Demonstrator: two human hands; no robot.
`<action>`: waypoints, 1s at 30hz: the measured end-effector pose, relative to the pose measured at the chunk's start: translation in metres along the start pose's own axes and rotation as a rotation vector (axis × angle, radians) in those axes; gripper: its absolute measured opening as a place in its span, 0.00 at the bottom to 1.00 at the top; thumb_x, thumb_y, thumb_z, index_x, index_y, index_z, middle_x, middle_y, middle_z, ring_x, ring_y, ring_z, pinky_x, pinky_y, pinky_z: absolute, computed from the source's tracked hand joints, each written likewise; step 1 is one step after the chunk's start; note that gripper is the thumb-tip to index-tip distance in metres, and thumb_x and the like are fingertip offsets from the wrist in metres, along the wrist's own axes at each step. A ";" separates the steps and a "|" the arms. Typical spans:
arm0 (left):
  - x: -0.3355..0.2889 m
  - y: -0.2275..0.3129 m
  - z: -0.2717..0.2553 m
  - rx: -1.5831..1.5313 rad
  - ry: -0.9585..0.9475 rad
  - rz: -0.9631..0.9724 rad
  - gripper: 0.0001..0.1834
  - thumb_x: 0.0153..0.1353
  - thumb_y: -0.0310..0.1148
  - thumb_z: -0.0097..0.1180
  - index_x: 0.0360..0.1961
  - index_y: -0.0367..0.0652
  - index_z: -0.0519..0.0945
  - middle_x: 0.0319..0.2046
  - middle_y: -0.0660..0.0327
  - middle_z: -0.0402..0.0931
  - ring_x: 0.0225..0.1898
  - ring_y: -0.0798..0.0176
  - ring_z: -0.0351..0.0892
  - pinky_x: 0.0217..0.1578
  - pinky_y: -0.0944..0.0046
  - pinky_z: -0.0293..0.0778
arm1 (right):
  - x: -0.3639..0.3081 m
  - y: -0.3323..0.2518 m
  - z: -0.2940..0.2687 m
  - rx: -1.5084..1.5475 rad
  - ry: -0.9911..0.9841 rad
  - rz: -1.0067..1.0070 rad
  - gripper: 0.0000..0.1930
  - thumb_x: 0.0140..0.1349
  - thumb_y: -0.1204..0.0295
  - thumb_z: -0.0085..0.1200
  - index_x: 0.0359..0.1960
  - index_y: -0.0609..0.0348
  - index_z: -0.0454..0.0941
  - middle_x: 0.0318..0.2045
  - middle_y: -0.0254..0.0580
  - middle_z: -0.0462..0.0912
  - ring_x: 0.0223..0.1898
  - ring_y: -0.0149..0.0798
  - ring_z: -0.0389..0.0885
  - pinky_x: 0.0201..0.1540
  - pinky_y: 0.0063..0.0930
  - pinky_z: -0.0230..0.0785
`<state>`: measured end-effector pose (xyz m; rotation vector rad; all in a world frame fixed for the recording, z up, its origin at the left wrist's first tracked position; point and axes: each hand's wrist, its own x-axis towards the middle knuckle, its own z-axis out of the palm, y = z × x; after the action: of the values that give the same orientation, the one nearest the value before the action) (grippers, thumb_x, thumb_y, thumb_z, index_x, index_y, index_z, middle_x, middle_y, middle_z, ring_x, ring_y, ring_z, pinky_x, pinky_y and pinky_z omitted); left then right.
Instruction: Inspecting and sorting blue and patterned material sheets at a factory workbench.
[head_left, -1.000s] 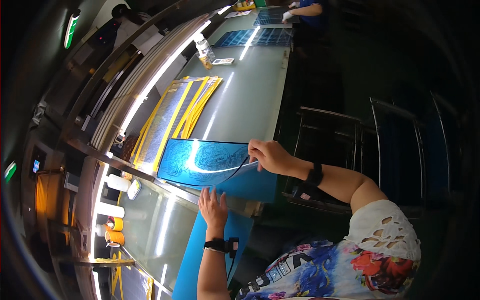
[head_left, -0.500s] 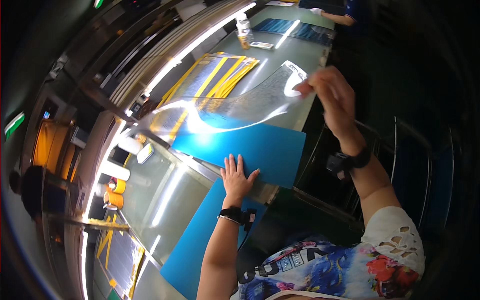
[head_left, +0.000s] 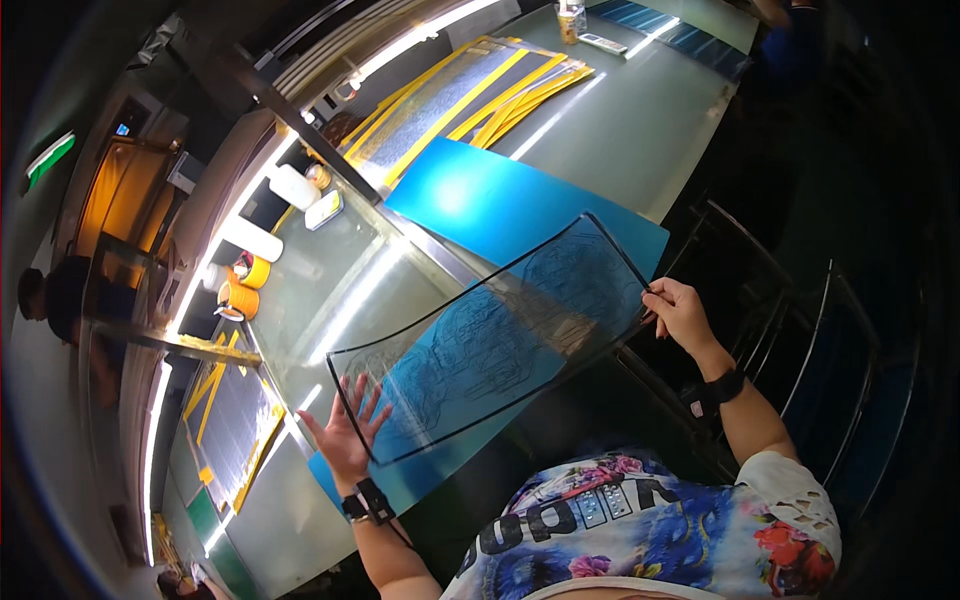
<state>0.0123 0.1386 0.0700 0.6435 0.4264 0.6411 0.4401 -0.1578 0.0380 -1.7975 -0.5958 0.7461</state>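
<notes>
A clear, flexible sheet with a black border and fine dark line patterns (head_left: pixel 500 345) hangs slanted across the front of my body. My right hand (head_left: pixel 680 312) pinches its right edge between thumb and fingers. My left hand (head_left: pixel 347 432) is at its left end, fingers spread and seen through the sheet, thumb out to the side. Whether the left palm touches the sheet I cannot tell. Beyond lies a flat blue panel (head_left: pixel 470 190) on the bench. Under the clear sheet is a second blue panel (head_left: pixel 455 450), partly seen through it.
Yellow-taped panels lie stacked at the back (head_left: pixel 450 95) and at the left (head_left: pixel 230 420). Orange tape rolls (head_left: pixel 238 298), a white roll (head_left: pixel 252 240) and a white bottle (head_left: pixel 293 186) line the bench's left side. Metal racks (head_left: pixel 800 350) stand right. A person (head_left: pixel 70 300) is at far left.
My left hand has lifted off the far blue panel and moved left. My right hand has come nearer and lower. The clear sheet, curled and raised earlier, now spans between my hands.
</notes>
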 end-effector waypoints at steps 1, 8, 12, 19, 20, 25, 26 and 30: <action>-0.018 0.006 -0.015 0.001 0.012 0.004 0.40 0.62 0.64 0.35 0.64 0.43 0.61 0.64 0.48 0.58 0.63 0.42 0.58 0.58 0.40 0.61 | -0.002 -0.001 0.008 0.001 -0.012 0.003 0.10 0.62 0.77 0.49 0.43 0.69 0.76 0.26 0.42 0.80 0.19 0.26 0.78 0.23 0.18 0.73; -0.122 0.030 -0.070 0.905 0.874 -0.032 0.16 0.65 0.41 0.50 0.44 0.39 0.74 0.36 0.55 0.80 0.30 0.61 0.82 0.27 0.70 0.73 | -0.024 -0.026 0.083 0.131 -0.294 0.023 0.06 0.61 0.77 0.49 0.37 0.67 0.72 0.27 0.42 0.81 0.21 0.29 0.80 0.24 0.20 0.72; -0.156 0.033 -0.076 0.859 0.964 0.098 0.13 0.65 0.39 0.50 0.40 0.39 0.74 0.32 0.57 0.81 0.27 0.65 0.81 0.23 0.74 0.70 | -0.020 -0.006 0.115 -0.085 -0.218 -0.099 0.06 0.56 0.74 0.55 0.30 0.63 0.72 0.24 0.42 0.79 0.24 0.35 0.78 0.26 0.26 0.69; -0.166 0.030 -0.082 0.861 0.973 0.113 0.12 0.66 0.38 0.49 0.41 0.39 0.74 0.32 0.57 0.81 0.25 0.66 0.80 0.23 0.75 0.69 | -0.020 -0.003 0.126 -0.323 -0.078 -0.248 0.08 0.52 0.73 0.58 0.25 0.62 0.71 0.24 0.42 0.75 0.26 0.41 0.75 0.31 0.32 0.67; -0.165 0.029 -0.085 0.858 0.968 0.118 0.13 0.66 0.38 0.49 0.41 0.38 0.75 0.32 0.57 0.81 0.25 0.67 0.80 0.23 0.75 0.69 | -0.021 -0.003 0.125 -0.335 -0.063 -0.257 0.08 0.52 0.73 0.58 0.24 0.62 0.71 0.25 0.42 0.74 0.26 0.41 0.74 0.31 0.32 0.67; -0.158 0.029 -0.091 0.856 0.962 0.093 0.13 0.66 0.38 0.49 0.42 0.38 0.75 0.32 0.57 0.81 0.26 0.66 0.80 0.23 0.74 0.69 | -0.020 -0.006 0.125 -0.275 -0.094 -0.197 0.09 0.53 0.73 0.57 0.25 0.63 0.69 0.21 0.42 0.74 0.24 0.38 0.75 0.29 0.31 0.67; -0.156 0.029 -0.092 0.867 0.962 0.080 0.13 0.66 0.38 0.49 0.42 0.38 0.75 0.32 0.57 0.81 0.26 0.66 0.80 0.23 0.74 0.69 | -0.019 -0.008 0.125 -0.246 -0.122 -0.130 0.09 0.54 0.74 0.57 0.25 0.63 0.69 0.19 0.42 0.74 0.22 0.37 0.75 0.27 0.30 0.67; -0.155 0.027 -0.099 0.860 1.004 0.042 0.13 0.66 0.38 0.49 0.42 0.39 0.75 0.33 0.56 0.81 0.26 0.66 0.81 0.22 0.74 0.69 | -0.016 -0.007 0.130 -0.179 -0.142 -0.108 0.09 0.56 0.74 0.56 0.25 0.63 0.68 0.17 0.41 0.74 0.19 0.35 0.75 0.23 0.28 0.66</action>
<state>-0.1664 0.0933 0.0424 1.1147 1.6843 0.7895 0.3340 -0.0843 0.0151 -1.8688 -0.8712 0.7703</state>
